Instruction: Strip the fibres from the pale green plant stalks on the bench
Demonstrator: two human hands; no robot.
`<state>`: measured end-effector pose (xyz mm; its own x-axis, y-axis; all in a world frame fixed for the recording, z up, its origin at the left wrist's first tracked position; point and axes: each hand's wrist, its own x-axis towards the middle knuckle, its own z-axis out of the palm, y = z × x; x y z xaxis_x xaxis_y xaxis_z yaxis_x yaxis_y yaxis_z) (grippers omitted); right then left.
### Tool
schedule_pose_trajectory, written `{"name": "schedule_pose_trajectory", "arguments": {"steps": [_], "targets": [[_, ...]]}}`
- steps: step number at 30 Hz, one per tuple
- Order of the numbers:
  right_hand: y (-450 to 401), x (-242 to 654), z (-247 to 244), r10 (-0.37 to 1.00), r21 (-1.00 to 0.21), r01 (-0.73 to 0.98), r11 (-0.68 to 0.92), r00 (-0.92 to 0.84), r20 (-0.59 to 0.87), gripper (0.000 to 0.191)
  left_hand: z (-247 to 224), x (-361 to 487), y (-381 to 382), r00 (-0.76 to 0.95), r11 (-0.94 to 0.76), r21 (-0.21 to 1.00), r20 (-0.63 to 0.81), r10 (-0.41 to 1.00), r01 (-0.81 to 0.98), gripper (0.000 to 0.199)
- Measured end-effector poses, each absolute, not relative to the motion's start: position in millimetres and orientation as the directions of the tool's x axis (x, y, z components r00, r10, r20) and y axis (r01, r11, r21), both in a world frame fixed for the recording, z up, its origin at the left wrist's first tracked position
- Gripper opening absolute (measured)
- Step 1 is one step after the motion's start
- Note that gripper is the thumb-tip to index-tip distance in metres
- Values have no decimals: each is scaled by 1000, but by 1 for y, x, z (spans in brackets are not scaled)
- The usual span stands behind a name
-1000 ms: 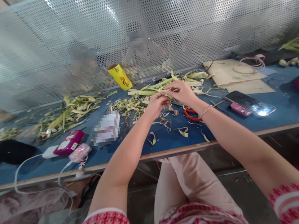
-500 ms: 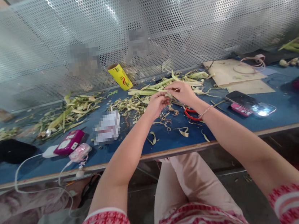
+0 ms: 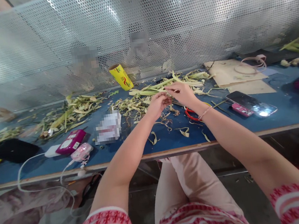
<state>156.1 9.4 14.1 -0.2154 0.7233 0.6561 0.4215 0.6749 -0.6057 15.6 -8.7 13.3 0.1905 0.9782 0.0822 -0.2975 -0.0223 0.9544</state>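
Note:
Over the blue table, my left hand and my right hand meet at the fingertips. The fingers of both are curled and pinched around something small and pale that I cannot make out. Behind and beneath them lies a heap of pale green plant strips, with dry curled shreds to its left. Red rings lie on the table just below my right wrist. A few loose peels are near the front edge.
A yellow tube stands tilted by the perforated metal screen. On the left are another plant heap, a purple power bank with cables and a black pouch. Cardboard and a phone lie right. A person's leg shows lower left.
The view has shifted very slightly, so the table items sit a little further right. My hands keep nearly the same pose, fingertips together.

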Motion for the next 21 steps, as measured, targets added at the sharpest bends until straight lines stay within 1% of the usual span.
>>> {"name": "schedule_pose_trajectory", "arguments": {"steps": [4,7,9,11,14,16,19,21], "targets": [[9,156,12,686,-554,437,709,-243,686,23,14,15,-9,205,-22,944,94,974,-328,10],[8,155,13,668,-531,433,728,-274,692,22,14,14,-9,204,-27,931,108,973,-363,6],[6,155,14,666,-532,425,732,-286,689,28,14,14,-9,197,-39,929,119,973,-369,6],[5,155,15,689,-569,408,714,-268,673,37,14,13,-9,196,-53,933,130,972,-356,10],[5,155,16,742,-666,332,668,-224,632,48,13,13,-8,199,-68,939,141,970,-336,14],[8,156,14,757,-705,282,650,-171,630,50,13,13,-8,181,-89,936,158,971,-340,16],[20,160,8,744,-706,319,633,4,668,48,11,13,-6,136,-129,932,184,974,-339,17],[29,163,3,748,-720,364,590,90,658,46,11,12,-6,105,-146,934,189,976,-327,18]]}}
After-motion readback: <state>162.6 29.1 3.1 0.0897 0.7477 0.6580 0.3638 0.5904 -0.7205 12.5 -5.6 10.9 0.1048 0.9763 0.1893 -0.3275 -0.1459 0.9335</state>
